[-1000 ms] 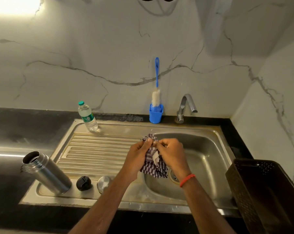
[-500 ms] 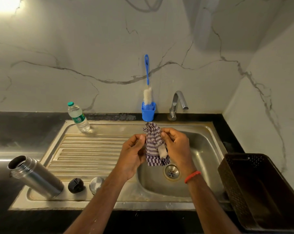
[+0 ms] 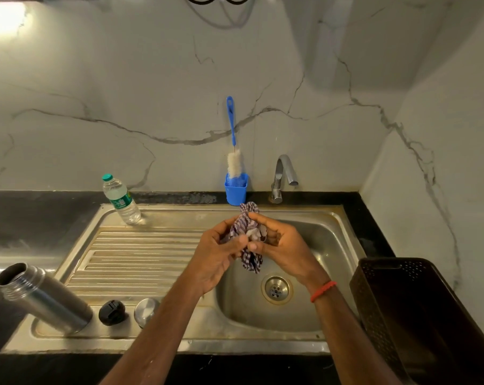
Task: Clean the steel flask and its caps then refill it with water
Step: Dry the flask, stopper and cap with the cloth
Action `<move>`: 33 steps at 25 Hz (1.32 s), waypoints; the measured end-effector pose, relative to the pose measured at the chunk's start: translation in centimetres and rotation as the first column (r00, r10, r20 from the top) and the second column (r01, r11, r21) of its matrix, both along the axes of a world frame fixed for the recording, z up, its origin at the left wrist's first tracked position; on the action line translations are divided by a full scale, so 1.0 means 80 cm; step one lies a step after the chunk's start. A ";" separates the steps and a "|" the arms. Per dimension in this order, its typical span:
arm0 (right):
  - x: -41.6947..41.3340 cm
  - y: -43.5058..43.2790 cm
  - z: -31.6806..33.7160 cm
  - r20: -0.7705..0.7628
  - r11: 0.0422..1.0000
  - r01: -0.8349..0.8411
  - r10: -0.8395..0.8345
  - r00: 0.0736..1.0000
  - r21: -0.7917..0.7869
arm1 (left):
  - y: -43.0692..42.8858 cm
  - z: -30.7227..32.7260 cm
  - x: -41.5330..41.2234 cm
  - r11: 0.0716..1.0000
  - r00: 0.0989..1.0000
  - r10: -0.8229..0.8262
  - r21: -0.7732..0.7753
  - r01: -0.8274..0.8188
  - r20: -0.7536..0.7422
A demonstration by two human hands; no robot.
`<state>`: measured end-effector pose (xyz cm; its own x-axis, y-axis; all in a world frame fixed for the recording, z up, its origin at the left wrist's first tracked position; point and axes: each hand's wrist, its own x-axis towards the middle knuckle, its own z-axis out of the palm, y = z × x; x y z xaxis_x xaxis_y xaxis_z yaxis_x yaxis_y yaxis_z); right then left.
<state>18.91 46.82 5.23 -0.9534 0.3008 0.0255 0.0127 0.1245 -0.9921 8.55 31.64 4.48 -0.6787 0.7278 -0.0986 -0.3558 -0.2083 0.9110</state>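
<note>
Both forearms reach in from the near edge and meet above the basin of the steel sink [image 3: 290,210], wrists bent slightly inward so that the hands face each other. The left hand [image 3: 215,254] has its fingers curled round a striped cloth [image 3: 252,261], gripping the bunched fabric from the left. The right hand [image 3: 286,245] closes on the same cloth from the other side, with its fingertips pinching the fabric near the top. The right wrist wears a red band [image 3: 323,290]. One end of the cloth sticks up above the fingers and the other hangs below them, over the drain [image 3: 276,289]. Something small and pale shows among the folds between the two hands; what it is cannot be told. The steel flask [image 3: 46,298] is well apart from the hands, at the near left corner of the drainboard, uncapped, its open mouth pointing up and to the left in this wide view. Just to its right sit a black cap [image 3: 112,312] and a steel cap [image 3: 146,311], side by side. A plastic water bottle [image 3: 121,200] stands at the far left corner of the sink. A bottle brush [image 3: 232,134] stands in a blue holder [image 3: 236,190] beside the tap [image 3: 282,176]. A dark perforated basket [image 3: 418,315] sits on the counter to the right.
</note>
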 end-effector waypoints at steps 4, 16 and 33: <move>0.003 0.010 -0.020 -0.122 0.939 0.085 -0.132 0.984 -0.333 | 0.018 -0.002 0.005 0.991 0.961 -0.003 -0.126 -0.033 -0.276; 0.013 0.042 -0.046 -0.115 0.550 0.031 -0.229 0.967 -0.834 | 0.030 0.024 0.012 1.000 0.990 0.025 0.001 -0.025 -0.142; 0.029 0.070 0.057 -0.196 0.926 0.372 -0.354 0.914 0.061 | 0.033 -0.073 0.035 0.989 0.924 -0.129 0.114 0.094 0.360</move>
<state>21.20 52.40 9.79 -0.7558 0.6130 0.2303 -0.1010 0.2384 -0.9659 11.34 34.28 -1.36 -0.5222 0.8146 -0.2524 -0.6858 -0.2251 0.6921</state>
